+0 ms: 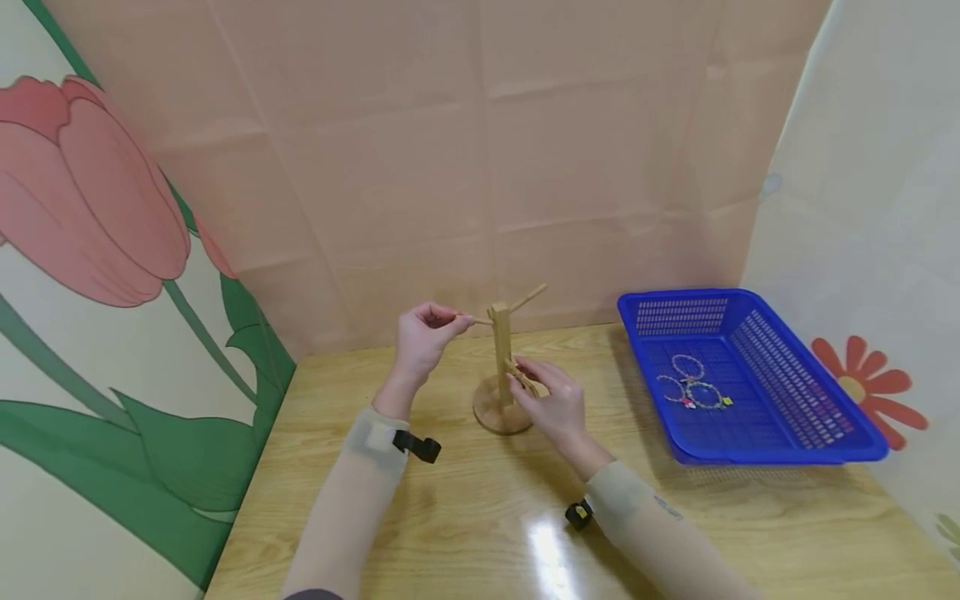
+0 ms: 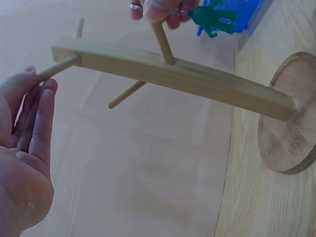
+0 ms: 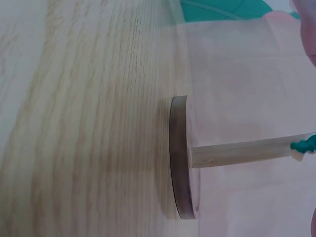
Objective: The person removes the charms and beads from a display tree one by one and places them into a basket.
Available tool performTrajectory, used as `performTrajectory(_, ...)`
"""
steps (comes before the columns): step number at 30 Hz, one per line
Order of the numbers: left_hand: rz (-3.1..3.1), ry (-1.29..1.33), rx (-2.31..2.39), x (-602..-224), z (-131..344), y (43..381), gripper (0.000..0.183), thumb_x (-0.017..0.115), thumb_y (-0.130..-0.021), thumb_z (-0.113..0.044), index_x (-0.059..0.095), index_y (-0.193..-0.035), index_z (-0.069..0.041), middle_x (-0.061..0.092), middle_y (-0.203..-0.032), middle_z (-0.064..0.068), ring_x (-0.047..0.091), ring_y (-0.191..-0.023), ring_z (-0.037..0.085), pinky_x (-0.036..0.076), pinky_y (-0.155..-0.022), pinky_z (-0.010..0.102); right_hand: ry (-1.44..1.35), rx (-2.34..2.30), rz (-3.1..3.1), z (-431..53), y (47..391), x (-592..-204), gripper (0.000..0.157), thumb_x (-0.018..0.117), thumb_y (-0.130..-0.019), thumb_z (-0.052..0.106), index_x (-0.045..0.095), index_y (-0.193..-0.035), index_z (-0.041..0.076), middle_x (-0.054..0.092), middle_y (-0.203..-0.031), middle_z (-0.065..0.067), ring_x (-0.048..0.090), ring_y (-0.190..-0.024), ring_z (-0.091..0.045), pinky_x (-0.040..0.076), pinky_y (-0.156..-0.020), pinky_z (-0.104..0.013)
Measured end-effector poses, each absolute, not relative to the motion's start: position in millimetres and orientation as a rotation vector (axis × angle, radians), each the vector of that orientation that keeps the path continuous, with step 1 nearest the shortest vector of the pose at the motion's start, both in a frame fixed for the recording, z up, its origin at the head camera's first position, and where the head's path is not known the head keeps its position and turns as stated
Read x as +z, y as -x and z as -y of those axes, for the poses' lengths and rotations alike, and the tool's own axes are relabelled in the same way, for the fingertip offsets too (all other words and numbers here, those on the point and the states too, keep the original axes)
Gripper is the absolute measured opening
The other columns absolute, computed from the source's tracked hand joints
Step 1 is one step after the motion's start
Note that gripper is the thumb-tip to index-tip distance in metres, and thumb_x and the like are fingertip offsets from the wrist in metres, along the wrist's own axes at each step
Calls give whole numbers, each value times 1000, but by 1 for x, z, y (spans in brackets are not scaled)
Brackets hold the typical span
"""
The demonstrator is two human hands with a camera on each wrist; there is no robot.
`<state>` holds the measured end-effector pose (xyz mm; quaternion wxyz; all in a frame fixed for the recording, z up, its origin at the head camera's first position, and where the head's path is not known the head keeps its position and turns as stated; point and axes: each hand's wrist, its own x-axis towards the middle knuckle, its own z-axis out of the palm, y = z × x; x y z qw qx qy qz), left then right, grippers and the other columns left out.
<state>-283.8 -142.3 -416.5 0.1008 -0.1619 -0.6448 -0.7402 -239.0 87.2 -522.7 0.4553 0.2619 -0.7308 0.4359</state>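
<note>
A wooden stand (image 1: 503, 354) with a round base (image 1: 486, 410) and several thin pegs stands upright on the table. My left hand (image 1: 422, 340) pinches the upper left peg (image 2: 57, 69) between thumb and fingers. Lower down, at the front peg (image 2: 163, 43), my right hand (image 1: 553, 400) holds a bracelet by its band, which the fingers mostly hide. From it dangles a green figure charm (image 2: 215, 17); part of this charm also appears beside the post in the right wrist view. Whether the band is around the peg cannot be made out.
To the right is a blue plastic basket (image 1: 810, 454) holding a few beaded bracelets (image 1: 703, 395) with small charms. A pinkish cloth backdrop (image 1: 480, 167) hangs behind the table (image 1: 450, 517). Side panels with printed flowers (image 1: 97, 192) flank it.
</note>
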Motion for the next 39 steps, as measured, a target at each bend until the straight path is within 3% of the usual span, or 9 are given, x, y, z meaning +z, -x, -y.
performTrajectory(5,1904,480,-2186,-416,142,283,16,89,-87,-1,74,-87,-6,79,-93,16,78,-85,21,66,-80,33,-676,1056,1802,-92,236,-519,34,89,-78,-4,81,-111,-2,81,-104,-13,79,-84,-29,64,-80,-26)
performTrajectory(19,1933,471,-2150,-417,143,284,17,89,-88,-3,75,-85,-12,79,-91,9,77,-84,20,66,-79,31,-678,1240,1839,-102,225,-511,35,86,-81,-8,81,-115,0,81,-100,-12,79,-83,-31,61,-83,-17)
performTrajectory(22,1930,469,-2148,-417,143,284,17,89,-88,-2,75,-85,-11,79,-91,9,77,-83,19,66,-78,31,-623,1326,1861,-104,222,-508,32,86,-82,-11,80,-113,-3,80,-98,-14,79,-83,-31,64,-80,-23)
performTrajectory(28,1924,446,-2165,-416,143,283,16,88,-88,0,75,-86,-9,79,-91,9,77,-83,20,66,-78,32,-457,1518,1908,-105,213,-495,31,80,-83,-18,77,-112,-9,78,-95,-22,78,-84,-30,67,-75,-46)
performTrajectory(30,1925,444,-2170,-416,142,283,16,88,-88,0,75,-86,-9,79,-91,9,77,-84,20,66,-79,32,-437,1529,1909,-107,207,-486,28,80,-85,-17,77,-112,-11,77,-95,-24,78,-85,-29,67,-76,-43)
performTrajectory(35,1927,442,-2172,-417,142,283,16,88,-88,0,74,-87,-9,79,-93,10,77,-85,20,66,-80,32,-410,1570,1875,-113,198,-470,22,79,-85,-16,76,-107,-15,76,-93,-31,77,-85,-14,64,-76,-23)
performTrajectory(39,1913,443,-2177,-419,142,284,17,88,-88,0,75,-86,-11,80,-92,10,77,-85,20,66,-80,31,-330,1573,1905,-126,202,-475,22,81,-86,-16,78,-107,-12,77,-95,-29,74,-85,-5,63,-73,-19)
